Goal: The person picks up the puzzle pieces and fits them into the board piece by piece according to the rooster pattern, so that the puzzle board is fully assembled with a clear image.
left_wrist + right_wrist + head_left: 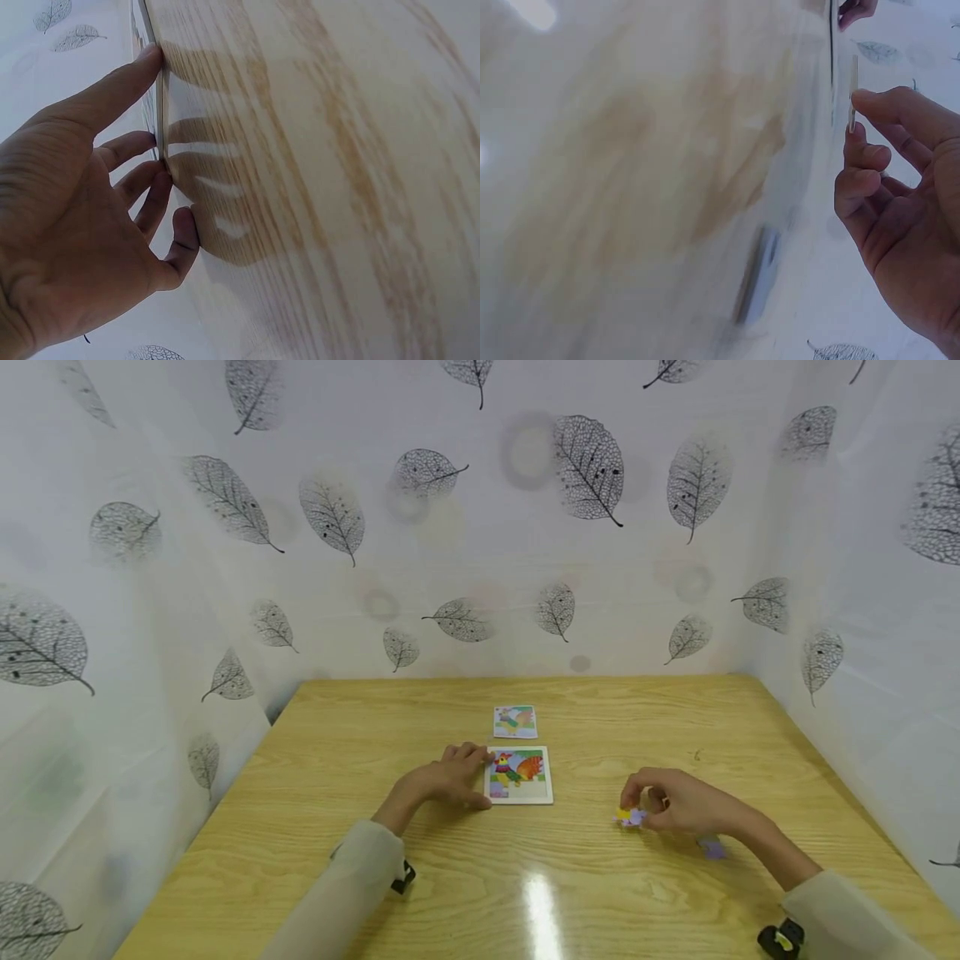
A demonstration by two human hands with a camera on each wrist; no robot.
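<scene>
A square rooster jigsaw puzzle in a white-rimmed tray (550, 777) lies on the table, its lower right part bare of pieces. At its left edge rests my left hand (448, 779), thumb near the lower corner and fingers spread toward the upper one. In the left wrist view the thumb and fingertips of this hand (82, 195) touch the tray's thin edge. To the right of the tray, my right hand (686, 800) pinches a yellow and lilac puzzle piece (636, 817). The right wrist view shows this piece (853, 82) edge-on between thumb and finger.
A lilac puzzle piece (712, 848) lies on the wooden table (360, 727) below the right hand. Behind the tray is a square card (515, 722) with a rooster picture. White leaf-patterned curtains (480, 552) border the table at the back and sides.
</scene>
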